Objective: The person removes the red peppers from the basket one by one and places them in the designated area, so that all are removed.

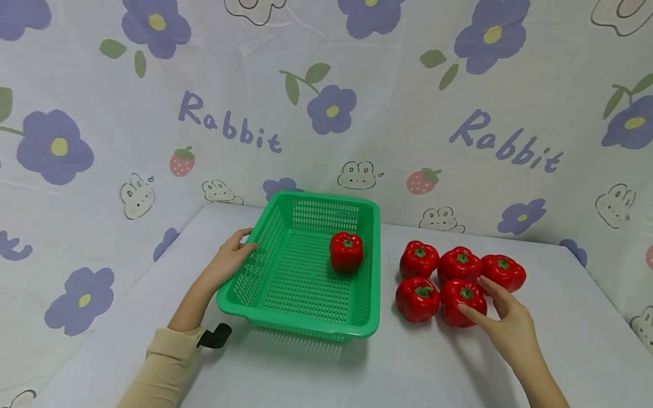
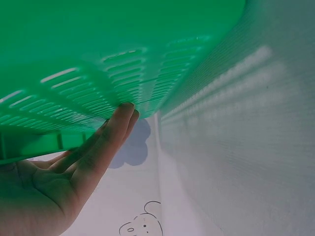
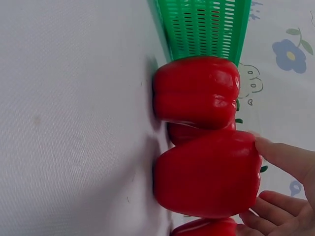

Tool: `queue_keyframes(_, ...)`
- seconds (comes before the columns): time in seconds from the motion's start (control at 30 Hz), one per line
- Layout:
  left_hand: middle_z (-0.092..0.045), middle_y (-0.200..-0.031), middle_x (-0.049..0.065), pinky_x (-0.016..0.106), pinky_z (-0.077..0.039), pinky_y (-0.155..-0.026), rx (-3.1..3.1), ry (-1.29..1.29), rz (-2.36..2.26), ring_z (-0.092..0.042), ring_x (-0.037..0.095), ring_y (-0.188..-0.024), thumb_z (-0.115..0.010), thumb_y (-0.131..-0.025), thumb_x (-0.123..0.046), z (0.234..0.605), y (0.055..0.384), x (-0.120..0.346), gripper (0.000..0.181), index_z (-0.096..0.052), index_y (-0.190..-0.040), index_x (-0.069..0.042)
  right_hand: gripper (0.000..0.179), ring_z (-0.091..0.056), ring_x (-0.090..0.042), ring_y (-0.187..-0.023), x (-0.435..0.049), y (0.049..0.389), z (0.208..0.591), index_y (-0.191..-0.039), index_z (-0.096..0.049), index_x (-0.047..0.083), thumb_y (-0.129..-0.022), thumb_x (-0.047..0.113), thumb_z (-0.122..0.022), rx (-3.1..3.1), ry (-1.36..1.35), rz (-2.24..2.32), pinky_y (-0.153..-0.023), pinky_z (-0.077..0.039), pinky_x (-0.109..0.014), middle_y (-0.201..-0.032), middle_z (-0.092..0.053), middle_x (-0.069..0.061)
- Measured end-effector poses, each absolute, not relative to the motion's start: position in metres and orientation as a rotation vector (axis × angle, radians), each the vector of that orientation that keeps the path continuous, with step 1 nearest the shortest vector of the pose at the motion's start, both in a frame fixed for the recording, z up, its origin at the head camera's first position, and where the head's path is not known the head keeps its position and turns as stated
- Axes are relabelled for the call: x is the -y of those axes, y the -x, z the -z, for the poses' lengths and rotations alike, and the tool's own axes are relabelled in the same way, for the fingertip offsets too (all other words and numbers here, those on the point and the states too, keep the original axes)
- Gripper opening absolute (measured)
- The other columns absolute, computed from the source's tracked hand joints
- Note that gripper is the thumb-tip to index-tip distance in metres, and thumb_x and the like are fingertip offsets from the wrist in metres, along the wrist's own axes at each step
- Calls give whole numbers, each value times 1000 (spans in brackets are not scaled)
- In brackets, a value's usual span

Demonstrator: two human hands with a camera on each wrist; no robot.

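In the head view, a green plastic basket [image 1: 298, 317] stands left of centre with one red bell pepper [image 1: 346, 253] inside, near its right wall. My left hand [image 1: 229, 260] holds the basket's left rim, thumb over the top; the left wrist view shows its fingers [image 2: 110, 140] along the slotted outer wall. Several more red bell peppers with green stems are grouped right of the basket. Over the front right bell pepper [image 1: 459, 309], my right hand [image 1: 510, 323] has its thumb and fingers around the top. That bell pepper [image 3: 209, 174] sits upright on the table.
Close beside the gripped pepper are a front left pepper [image 1: 417, 300], a back left pepper [image 1: 419, 260], a back middle pepper [image 1: 459, 264] and a right pepper [image 1: 502, 272]. The white table [image 1: 408, 368] ends at a flower-and-rabbit cloth [image 1: 398, 130] behind.
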State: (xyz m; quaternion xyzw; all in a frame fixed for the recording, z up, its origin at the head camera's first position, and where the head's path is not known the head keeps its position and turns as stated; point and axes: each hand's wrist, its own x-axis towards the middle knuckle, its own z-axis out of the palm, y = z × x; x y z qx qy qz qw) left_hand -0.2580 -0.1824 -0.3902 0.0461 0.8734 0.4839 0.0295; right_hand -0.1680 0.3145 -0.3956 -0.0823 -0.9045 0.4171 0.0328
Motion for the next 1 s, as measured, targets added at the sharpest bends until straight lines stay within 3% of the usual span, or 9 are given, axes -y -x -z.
queue_keyframes(0.6,-57,-130,32,30,-55,-73,-2697,-140,-1479,-67,27,-96,-42,-104,-26,391,259,182,59,-22,-154,-4,89,-22,-41,-147,-299,169,378,-157,-19,12,-88,35,-72,2685,255,-1334,-104,-39,-58,-160,-26,-20)
queue_keyframes(1.0,-54,-134,32,34,-55,-79,-2713,-150,-1469,-65,34,-105,-42,-104,-27,392,259,182,59,-21,-154,-4,90,-18,-39,-150,-280,182,362,-158,-15,17,-90,39,-69,2585,145,-1439,-107,-36,-60,-163,-22,-13)
